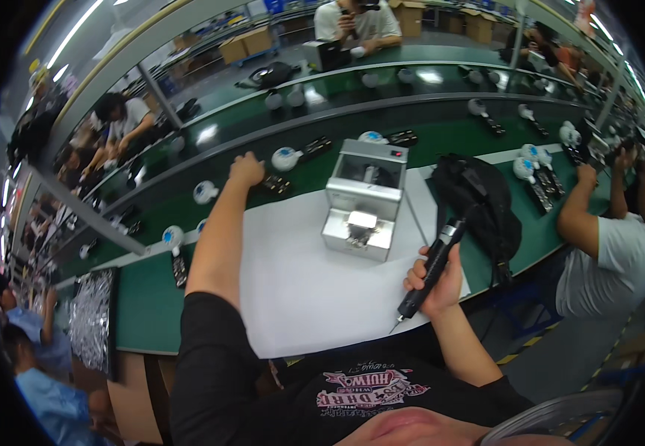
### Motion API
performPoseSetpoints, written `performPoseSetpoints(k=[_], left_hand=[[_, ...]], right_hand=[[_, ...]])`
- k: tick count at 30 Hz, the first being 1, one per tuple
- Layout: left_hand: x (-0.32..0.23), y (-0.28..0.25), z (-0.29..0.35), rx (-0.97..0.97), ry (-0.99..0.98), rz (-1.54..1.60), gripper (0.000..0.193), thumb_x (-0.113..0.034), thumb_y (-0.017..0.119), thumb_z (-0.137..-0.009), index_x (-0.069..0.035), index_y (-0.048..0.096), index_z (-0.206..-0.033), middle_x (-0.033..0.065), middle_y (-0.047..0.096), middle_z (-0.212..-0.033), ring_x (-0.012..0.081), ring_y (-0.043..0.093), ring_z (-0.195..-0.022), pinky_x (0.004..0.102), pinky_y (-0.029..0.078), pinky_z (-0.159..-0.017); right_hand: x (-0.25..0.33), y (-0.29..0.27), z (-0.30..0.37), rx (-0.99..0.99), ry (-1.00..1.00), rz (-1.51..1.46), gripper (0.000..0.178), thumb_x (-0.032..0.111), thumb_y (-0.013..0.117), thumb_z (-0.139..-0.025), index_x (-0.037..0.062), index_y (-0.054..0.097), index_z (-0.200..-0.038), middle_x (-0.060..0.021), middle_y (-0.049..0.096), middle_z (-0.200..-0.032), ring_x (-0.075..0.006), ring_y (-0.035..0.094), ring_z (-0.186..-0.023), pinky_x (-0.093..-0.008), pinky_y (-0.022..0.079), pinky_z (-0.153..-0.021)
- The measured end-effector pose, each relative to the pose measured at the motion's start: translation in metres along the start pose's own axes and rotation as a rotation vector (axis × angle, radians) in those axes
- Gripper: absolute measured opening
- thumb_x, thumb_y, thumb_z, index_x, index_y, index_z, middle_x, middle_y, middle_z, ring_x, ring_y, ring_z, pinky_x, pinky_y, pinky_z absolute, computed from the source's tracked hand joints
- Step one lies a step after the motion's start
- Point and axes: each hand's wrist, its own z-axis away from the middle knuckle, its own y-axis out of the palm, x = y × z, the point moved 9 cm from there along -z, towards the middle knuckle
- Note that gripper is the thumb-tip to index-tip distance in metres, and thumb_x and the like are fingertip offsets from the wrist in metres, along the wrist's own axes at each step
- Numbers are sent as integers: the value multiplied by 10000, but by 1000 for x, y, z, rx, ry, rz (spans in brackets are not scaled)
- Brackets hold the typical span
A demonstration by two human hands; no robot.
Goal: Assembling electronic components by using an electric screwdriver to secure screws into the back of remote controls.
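1. Right grip [441,284] wrapped round the black electric screwdriver [434,266], bit slanting down over the sheet's near edge, presumably for a steady hold
2. Left grip [247,170] stretched far out, right at a dark board [276,185]; pinching it or not, can't tell
3. Between both grips, the silver box [365,195], probably central for easy reach
4. Below, white sheet [293,297], likely protecting the green table [150,316]
5. Beyond the right grip, black bag [482,212], seemingly off to the side for elbow room
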Motion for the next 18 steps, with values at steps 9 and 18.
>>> performPoseSetpoints(k=[9, 18], left_hand=[[-109, -139, 192, -249, 345, -29, 373, -221, 680, -905, 9, 559, -1173, 241, 594, -1111, 416, 602, -1055, 519, 519, -858], [-144, -60, 304, 100, 684, 723, 574, -287, 815, -773, 20, 588, -1202, 226, 638, -1159, 368, 620, -1080, 446, 487, -955]], right_hand=[[10, 14, 18, -401, -60, -92, 748, 751, 358, -966, 91, 595, -1228, -63, 532, -708, -234, 517, -587, -434, 452, -645], [-8, 61, 14, 485, 183, -30, 761, 746, 369, -971, 80, 560, -1286, -38, 516, -710, -152, 508, -549, -401, 475, -628]])
